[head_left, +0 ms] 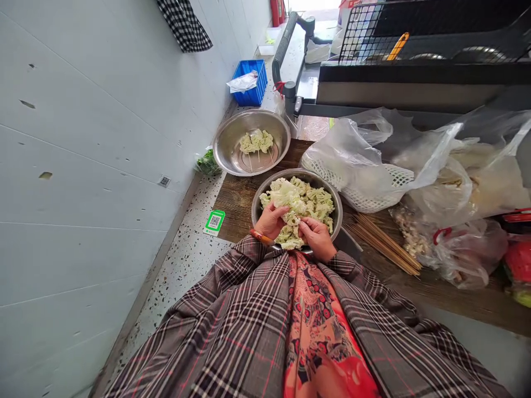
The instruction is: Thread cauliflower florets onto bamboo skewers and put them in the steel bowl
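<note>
Pale cauliflower florets (319, 203) fill a metal bowl (338, 213) close in front of me. Over its near left side, my left hand (269, 221) is closed around a cauliflower piece (286, 194), thumb across it. My right hand (318, 239) pinches beside a small floret at the bowl's near side; what lies between its fingertips is hidden. Behind stands a wider metal basin (222, 149) with skewered cauliflower (257, 142) inside, the thin sticks pointing toward me. Loose wooden skewers (385, 243) lie in a bundle to the right of the near bowl.
Plastic bags (357, 149) crowd the right side, one over white foam netting. A blue crate (251, 83) stands behind the basin by the wall. Leafy greens (208, 163) and a green QR card (214, 222) are at left. A black mesh rack (369, 33) rises behind.
</note>
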Demonstrator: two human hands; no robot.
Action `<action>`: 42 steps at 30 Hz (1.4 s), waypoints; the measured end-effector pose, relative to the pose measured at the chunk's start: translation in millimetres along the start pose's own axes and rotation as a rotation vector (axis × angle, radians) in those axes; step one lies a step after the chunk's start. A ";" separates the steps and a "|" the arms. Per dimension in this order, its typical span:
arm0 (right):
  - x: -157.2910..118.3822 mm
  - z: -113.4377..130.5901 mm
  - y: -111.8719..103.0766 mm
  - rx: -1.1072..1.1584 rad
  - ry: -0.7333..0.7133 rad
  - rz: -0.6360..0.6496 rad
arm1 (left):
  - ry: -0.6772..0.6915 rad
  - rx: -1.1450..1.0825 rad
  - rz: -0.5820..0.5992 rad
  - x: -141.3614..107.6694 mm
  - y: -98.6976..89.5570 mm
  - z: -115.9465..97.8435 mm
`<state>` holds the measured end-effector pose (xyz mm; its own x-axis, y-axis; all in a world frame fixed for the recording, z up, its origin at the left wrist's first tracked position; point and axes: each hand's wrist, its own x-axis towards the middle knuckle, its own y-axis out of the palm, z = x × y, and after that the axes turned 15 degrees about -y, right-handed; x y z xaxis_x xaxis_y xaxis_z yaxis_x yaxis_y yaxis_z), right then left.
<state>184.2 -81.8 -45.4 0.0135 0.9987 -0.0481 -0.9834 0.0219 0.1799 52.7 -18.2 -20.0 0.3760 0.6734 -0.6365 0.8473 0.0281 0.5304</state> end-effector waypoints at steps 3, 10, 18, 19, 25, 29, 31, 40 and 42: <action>1.6 3.8 -1.1 -0.114 -0.099 -0.016 | -0.062 0.004 -0.007 -0.3 5.3 0.8; 1.6 1.8 -2.4 -0.123 -0.095 -0.066 | -0.027 -0.042 0.005 1.5 8.3 1.9; 2.6 -1.6 -2.5 -0.179 -0.168 -0.118 | -0.024 -0.007 0.024 2.5 13.2 9.6; 3.2 -1.7 -2.8 -0.184 -0.170 -0.123 | -0.027 0.002 0.022 3.2 12.8 10.5; 4.3 -6.1 -9.1 -0.165 -0.154 -0.140 | -0.042 0.104 0.049 3.5 2.9 3.6; 1.3 -9.9 -13.7 -0.210 -0.155 -0.130 | 0.027 0.035 -0.028 1.7 -3.2 -12.8; -0.7 -10.1 -14.0 -0.247 -0.157 -0.113 | 0.039 0.006 -0.080 2.8 -4.3 -19.8; -5.4 -4.7 -12.5 -0.259 -0.163 -0.064 | 0.161 0.254 -0.179 9.4 -10.4 -23.0; -6.3 -4.1 -13.0 -0.260 -0.160 -0.057 | 0.150 0.245 -0.162 7.5 -11.8 -24.1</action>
<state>196.2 -88.5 -51.4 0.0777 0.9911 0.1076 -0.9932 0.0863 -0.0775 36.5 4.3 -17.6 0.1851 0.7768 -0.6020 0.9635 -0.0229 0.2667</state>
